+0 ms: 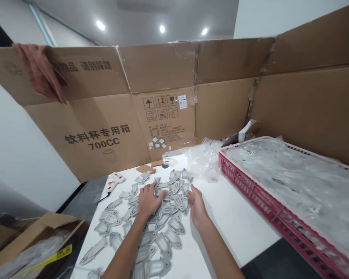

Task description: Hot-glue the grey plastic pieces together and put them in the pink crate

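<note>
Many grey metal-looking parts (173, 236) lie spread over the white table (229, 217). My left hand (149, 199) rests over the middle of them, its fingers apart and touching the pile; nothing is visibly gripped. At the right edge of the parts is my right hand (197, 205), its fingers apart and slightly curved beside the nearest pieces. No object shows in its palm. Some parts are hidden beneath my left hand and forearm.
A pink basket (250, 188) of clear plastic bags stands at the right. Behind the parts lies clear plastic (203, 161), before a cardboard wall (163, 69). A white glue gun (115, 181) is at the back left, and an open carton (61, 221) at lower left.
</note>
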`<act>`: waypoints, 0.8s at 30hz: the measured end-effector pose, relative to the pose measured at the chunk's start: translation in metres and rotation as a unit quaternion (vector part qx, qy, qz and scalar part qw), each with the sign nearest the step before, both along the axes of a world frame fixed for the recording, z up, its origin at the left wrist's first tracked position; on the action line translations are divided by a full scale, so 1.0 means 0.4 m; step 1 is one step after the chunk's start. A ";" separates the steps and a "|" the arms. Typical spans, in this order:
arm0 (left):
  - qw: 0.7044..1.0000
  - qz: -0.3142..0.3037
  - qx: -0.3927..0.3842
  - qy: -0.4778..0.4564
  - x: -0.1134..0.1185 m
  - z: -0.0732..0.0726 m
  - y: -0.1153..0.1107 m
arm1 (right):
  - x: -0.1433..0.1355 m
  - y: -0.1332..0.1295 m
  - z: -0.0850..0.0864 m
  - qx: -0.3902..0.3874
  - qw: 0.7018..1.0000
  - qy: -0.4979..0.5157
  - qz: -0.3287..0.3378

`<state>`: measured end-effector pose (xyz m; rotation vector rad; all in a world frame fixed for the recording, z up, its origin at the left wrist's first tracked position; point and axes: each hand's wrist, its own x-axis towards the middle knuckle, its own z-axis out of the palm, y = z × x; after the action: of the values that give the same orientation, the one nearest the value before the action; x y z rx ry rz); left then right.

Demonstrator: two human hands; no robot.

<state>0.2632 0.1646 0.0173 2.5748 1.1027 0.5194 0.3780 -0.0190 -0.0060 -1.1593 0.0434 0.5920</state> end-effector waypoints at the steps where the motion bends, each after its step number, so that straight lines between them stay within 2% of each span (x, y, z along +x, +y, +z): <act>1: 1.000 -0.011 0.001 -0.001 0.010 -0.002 -0.003 | 0.000 0.007 0.000 -0.002 1.000 0.001 0.000; 7: 0.997 -0.074 -0.018 -0.021 0.067 -0.002 -0.028 | 0.003 0.032 0.001 -0.022 0.999 -0.027 0.026; 11: 0.993 -0.100 -0.048 -0.034 0.108 -0.009 -0.064 | -0.036 0.048 -0.002 -0.046 0.995 -0.088 0.019; 14: 0.988 -0.140 -0.056 -0.043 0.136 -0.010 -0.093 | -0.073 0.057 0.002 -0.075 0.978 -0.197 -0.007; 17: 0.984 -0.164 -0.048 -0.053 0.141 0.005 -0.103 | -0.083 0.034 0.012 -0.104 0.948 -0.299 -0.024; 20: 0.988 -0.141 -0.025 -0.057 0.117 0.032 -0.088 | -0.070 -0.032 0.006 -0.132 0.936 -0.320 -0.056; 22: 0.994 -0.091 -0.003 -0.055 0.092 0.044 -0.071 | -0.070 -0.082 -0.014 -0.167 0.930 -0.318 -0.082; 24: 0.998 -0.040 0.004 -0.045 0.070 0.044 -0.059 | -0.091 -0.114 -0.039 -0.181 0.937 -0.287 -0.086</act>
<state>0.2911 0.1412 0.0348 2.5628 0.9660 0.6158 0.3418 -0.0648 -0.0217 -1.6343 -0.2538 0.0703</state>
